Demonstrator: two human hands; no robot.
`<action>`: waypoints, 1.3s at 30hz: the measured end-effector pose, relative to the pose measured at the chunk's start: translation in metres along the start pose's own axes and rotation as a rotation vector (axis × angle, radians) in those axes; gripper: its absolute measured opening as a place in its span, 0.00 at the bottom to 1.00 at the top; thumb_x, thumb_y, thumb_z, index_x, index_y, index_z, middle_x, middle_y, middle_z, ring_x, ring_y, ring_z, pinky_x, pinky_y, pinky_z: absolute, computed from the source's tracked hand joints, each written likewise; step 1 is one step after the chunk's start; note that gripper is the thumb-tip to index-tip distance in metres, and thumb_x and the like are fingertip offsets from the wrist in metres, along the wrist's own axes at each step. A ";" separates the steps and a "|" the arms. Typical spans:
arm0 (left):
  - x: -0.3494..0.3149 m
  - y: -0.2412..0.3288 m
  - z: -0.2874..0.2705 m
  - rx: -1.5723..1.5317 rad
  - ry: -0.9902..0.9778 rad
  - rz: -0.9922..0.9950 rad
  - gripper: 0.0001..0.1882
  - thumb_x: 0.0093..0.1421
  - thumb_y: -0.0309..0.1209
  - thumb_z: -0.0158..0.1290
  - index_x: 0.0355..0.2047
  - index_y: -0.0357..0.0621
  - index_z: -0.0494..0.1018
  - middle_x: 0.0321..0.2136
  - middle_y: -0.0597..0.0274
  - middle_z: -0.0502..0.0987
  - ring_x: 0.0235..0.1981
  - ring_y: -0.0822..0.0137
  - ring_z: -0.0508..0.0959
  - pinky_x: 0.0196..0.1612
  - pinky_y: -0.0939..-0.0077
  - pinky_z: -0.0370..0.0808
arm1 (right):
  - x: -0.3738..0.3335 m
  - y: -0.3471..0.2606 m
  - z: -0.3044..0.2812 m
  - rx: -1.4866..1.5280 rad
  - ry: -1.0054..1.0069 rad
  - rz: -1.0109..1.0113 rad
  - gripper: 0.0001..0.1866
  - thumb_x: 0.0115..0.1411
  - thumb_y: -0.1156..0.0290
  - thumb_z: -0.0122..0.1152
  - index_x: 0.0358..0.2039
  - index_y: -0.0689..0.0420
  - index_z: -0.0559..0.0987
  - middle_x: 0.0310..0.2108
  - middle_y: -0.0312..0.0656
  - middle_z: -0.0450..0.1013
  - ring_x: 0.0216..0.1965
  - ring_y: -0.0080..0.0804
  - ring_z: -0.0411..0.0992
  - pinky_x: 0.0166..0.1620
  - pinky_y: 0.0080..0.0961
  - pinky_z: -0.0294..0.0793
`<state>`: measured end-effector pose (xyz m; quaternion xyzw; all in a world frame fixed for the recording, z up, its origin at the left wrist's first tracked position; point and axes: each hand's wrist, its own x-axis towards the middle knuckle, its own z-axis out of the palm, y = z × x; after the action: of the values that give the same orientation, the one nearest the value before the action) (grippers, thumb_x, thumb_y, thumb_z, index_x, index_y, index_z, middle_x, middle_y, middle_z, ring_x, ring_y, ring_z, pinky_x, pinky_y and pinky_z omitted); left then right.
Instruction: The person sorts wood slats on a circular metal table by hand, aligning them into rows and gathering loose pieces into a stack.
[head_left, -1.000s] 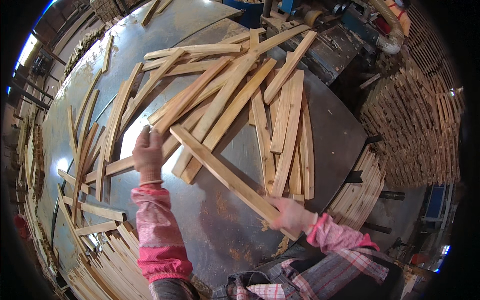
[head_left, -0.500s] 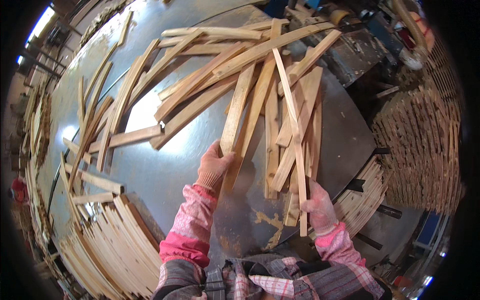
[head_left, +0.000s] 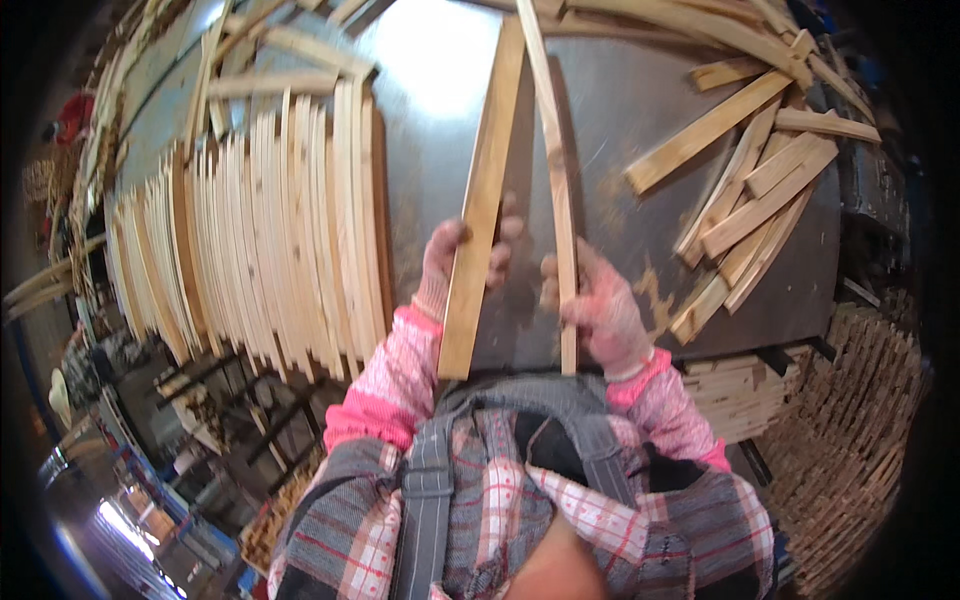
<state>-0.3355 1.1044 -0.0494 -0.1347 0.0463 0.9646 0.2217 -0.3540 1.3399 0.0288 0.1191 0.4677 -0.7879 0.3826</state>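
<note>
My left hand (head_left: 438,262), in a knit work glove, is closed around a wide, flat wooden slat (head_left: 484,190), its thumb on the near side and its fingertips showing past the far edge. A narrower-looking slat (head_left: 556,160), seen nearly edge-on and slightly curved, is gripped in my gloved right hand (head_left: 605,312). Both slats point away from me, roughly upright in the view, with their far ends close together and near ends apart. They are above the grey metal table (head_left: 620,110), in front of my body.
To the left, many slats (head_left: 270,230) lie side by side in a tight row. Loose slats (head_left: 755,190) are heaped crosswise at the right, and others (head_left: 285,80) lie at the far left. Below the table's right edge are stacked slats (head_left: 735,395) and a large wood pile (head_left: 850,430).
The view has swung left, bringing the row of slats closer to the middle. My left hand has drawn its slat out of the heap, and both hands' slats are now side by side.
</note>
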 end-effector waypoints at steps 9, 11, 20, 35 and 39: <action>-0.071 0.015 -0.014 0.128 0.322 0.239 0.27 0.63 0.36 0.49 0.60 0.34 0.66 0.38 0.46 0.78 0.34 0.54 0.82 0.40 0.58 0.83 | 0.014 0.099 0.051 0.094 -0.067 0.141 0.37 0.49 0.88 0.54 0.64 0.60 0.67 0.49 0.40 0.72 0.43 0.29 0.75 0.47 0.24 0.81; -0.085 0.019 -0.013 0.193 0.407 0.190 0.26 0.64 0.37 0.48 0.57 0.31 0.68 0.36 0.47 0.79 0.33 0.55 0.82 0.39 0.58 0.83 | 0.021 0.108 0.058 0.107 -0.149 0.163 0.38 0.49 0.88 0.54 0.64 0.60 0.66 0.50 0.40 0.72 0.44 0.31 0.75 0.48 0.25 0.80; -0.108 0.024 -0.034 0.172 0.468 0.201 0.19 0.63 0.35 0.49 0.51 0.35 0.71 0.40 0.49 0.80 0.38 0.55 0.82 0.45 0.59 0.83 | 0.028 0.138 0.089 -0.114 -0.141 0.160 0.37 0.51 0.82 0.56 0.65 0.62 0.66 0.49 0.43 0.73 0.47 0.32 0.74 0.51 0.26 0.76; -0.150 0.082 0.022 0.625 0.330 0.302 0.23 0.60 0.30 0.46 0.55 0.33 0.69 0.41 0.51 0.79 0.39 0.60 0.81 0.42 0.66 0.81 | 0.129 0.209 0.143 -1.885 -0.421 0.191 0.18 0.60 0.56 0.57 0.44 0.53 0.84 0.47 0.50 0.79 0.50 0.49 0.77 0.54 0.45 0.76; -0.142 0.078 0.021 0.635 0.343 0.327 0.22 0.58 0.28 0.45 0.52 0.31 0.70 0.40 0.48 0.79 0.37 0.57 0.81 0.41 0.64 0.81 | 0.102 -0.002 0.053 -1.351 0.703 0.018 0.24 0.55 0.55 0.62 0.48 0.59 0.81 0.44 0.57 0.78 0.46 0.53 0.78 0.50 0.43 0.78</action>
<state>-0.2516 0.9782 0.0127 -0.2093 0.3997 0.8884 0.0848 -0.4151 1.2466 0.0027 0.1068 0.9415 -0.2431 0.2074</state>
